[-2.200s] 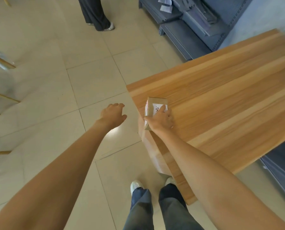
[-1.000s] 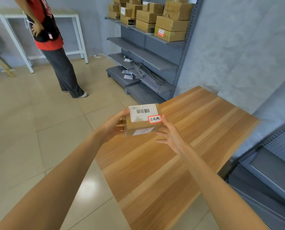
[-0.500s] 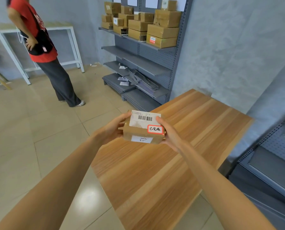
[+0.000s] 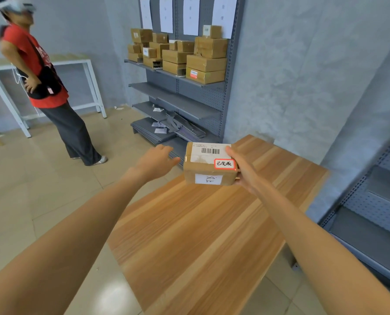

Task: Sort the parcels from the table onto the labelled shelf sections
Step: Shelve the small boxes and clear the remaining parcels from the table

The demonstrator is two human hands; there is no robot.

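Now: one parcel up off the bench, carried in the right grip alone

Right now the parcel (image 4: 208,163) is held in the air above the far end of the wooden bench (image 4: 203,235), clear of the boards. The right hand (image 4: 243,169) grasps it from its right end, thumb over the top edge by the barcode label and the rest of the hand wrapped under and behind. The left hand (image 4: 156,161) is just beside the box's left end but apart from it, fingers relaxed and holding nothing.

The box looks like stiff brown cardboard, taped shut, small enough that one hand spans an end. Since a single hand carries it level, it is probably light. Cardboard faces give fair friction, though the glossy labels and tape may be slicker, so the bare card at the ends is likely the better place to hold. Pinching across the short ends, or cupping underneath, should keep it square; squeezing the broad top could dent it.

A handwritten label on the front face seems to name its section, though I cannot read it surely. The shelf (image 4: 178,75) ahead already bears stacked boxes under paper sheets
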